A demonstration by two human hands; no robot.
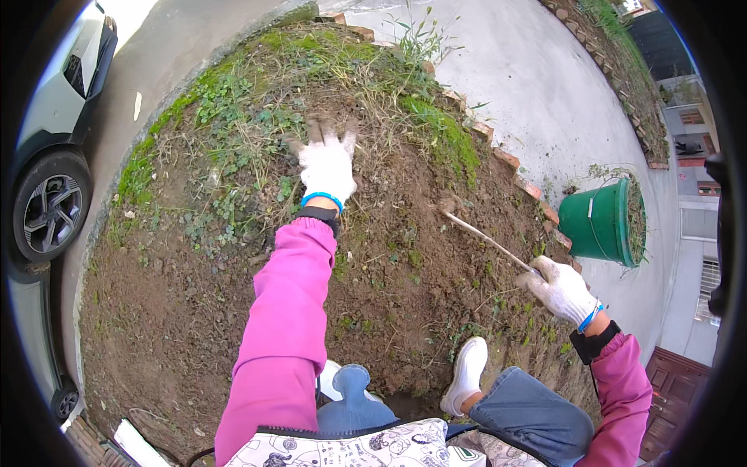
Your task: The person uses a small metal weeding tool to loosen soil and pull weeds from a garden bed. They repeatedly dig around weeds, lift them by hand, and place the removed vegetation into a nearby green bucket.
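My left hand (328, 160), in a white knit glove with soiled fingertips, reaches forward over the garden bed (379, 280). Its fingers are spread on soil and dry grass at the edge of a patch of low green weeds (233, 175); nothing shows in its grasp. At the right, my right hand (558, 287), gloved likewise, grips a thin-shafted hand tool (484, 236). The shaft slants away to the left, and its soil-coloured head rests on or in the loose earth, too indistinct to identify.
A green bucket (595, 222) holding pulled plants lies tipped on the concrete (502, 87), beyond a brick edging (528, 185). Moss (449, 140) grows along that border. To the left stands a parked car (55, 198). My white shoe (467, 373) is planted in the bed.
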